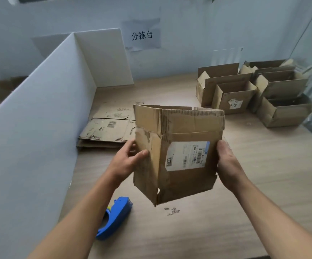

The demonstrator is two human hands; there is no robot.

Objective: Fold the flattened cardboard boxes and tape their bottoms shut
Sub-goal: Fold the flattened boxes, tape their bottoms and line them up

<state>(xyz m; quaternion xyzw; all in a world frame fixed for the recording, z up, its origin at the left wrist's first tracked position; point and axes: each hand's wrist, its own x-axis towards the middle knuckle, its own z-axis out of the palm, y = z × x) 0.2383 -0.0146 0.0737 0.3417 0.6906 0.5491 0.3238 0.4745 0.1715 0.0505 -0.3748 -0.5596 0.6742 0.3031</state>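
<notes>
One box (pixel 177 152) in play, held up off the tabletop (pixel 207 230) over its near middle, opened into a square tube with the top flaps standing up and one white shipping label (pixel 187 156) facing me. My left hand (pixel 131 159) grips the box's left side, thumb on the front face and fingers wrapped behind. My right hand (pixel 226 161) clamps the right side, thumb along the edge; its fingers are hidden behind the cardboard.

One blue tape dispenser (pixel 116 217) lies near the near-left edge of the tabletop, just below the box and not touching it. A few small cardboard scraps (pixel 172 210) lie just right of it.

One stack of flattened boxes (pixel 106 129) sits along the left edge against the white divider (pixel 39 113); I can make out at least two sheets, exact count unclear. At the far-right corner I count six opened boxes (pixel 254 90) in two rows, packed touching. One paper sign (pixel 142 35) on the back wall.
</notes>
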